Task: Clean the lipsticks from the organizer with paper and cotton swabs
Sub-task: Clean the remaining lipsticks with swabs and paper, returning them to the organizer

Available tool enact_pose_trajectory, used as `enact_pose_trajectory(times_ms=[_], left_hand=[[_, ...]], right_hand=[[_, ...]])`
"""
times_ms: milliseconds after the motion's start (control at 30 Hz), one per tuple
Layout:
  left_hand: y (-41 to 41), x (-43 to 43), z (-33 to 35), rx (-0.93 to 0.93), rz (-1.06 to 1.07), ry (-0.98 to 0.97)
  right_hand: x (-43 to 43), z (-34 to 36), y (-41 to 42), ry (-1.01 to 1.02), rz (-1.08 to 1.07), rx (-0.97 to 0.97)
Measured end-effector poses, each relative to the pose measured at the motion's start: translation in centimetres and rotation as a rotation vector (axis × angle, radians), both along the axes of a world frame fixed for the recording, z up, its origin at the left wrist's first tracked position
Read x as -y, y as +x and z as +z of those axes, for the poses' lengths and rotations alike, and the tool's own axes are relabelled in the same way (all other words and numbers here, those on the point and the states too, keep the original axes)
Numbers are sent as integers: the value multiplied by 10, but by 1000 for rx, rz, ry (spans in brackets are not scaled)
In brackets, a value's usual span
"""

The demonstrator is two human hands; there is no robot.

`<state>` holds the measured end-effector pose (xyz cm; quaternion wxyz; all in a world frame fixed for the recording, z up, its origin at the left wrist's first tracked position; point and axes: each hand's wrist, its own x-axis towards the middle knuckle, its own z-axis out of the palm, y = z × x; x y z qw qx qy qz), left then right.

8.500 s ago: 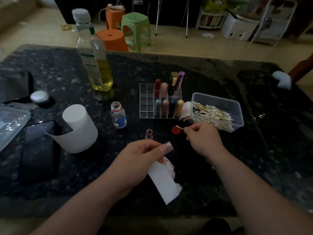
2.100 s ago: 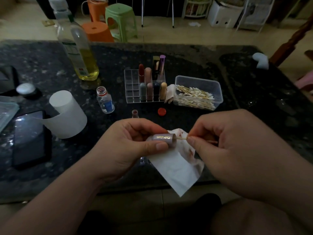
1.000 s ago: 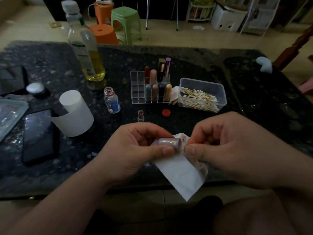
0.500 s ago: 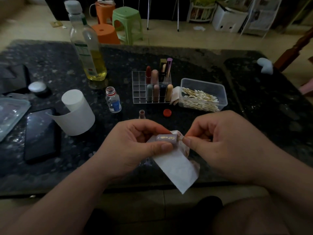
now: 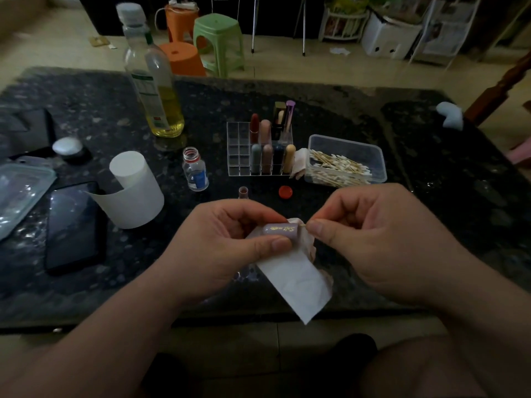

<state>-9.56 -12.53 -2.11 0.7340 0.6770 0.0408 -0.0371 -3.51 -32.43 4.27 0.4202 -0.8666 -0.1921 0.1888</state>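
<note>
Dim indoor light, brighter floor beyond, faint glare on the phone screen [image 5: 71,222], wide-angle bending and blur at edges

Left forearm: bare, enters from 7 o'clock and angles up toward centre.
Left grip [image 5: 230,239]: fingers curled, thumb laid along the near side of a lilac lipstick cap [image 5: 280,231], clamping it.
Right forearm: bare, enters from 4 o'clock.
Right grip [image 5: 373,239]: back of hand up, fingers curled, thumb and forefinger pinching a cotton swab [image 5: 302,225] at its 9 o'clock side.
Grips nearly touching.
</note>
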Motion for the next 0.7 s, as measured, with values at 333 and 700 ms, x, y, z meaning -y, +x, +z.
enact_pose_trajectory(times_ms=[333, 700], left_hand=[[-1, -2, 2, 4, 10, -105], [0, -3, 1, 8, 27, -29]], right_hand=[[-3, 4, 5, -155, 76, 59], [0, 0, 10, -111, 105, -32]])
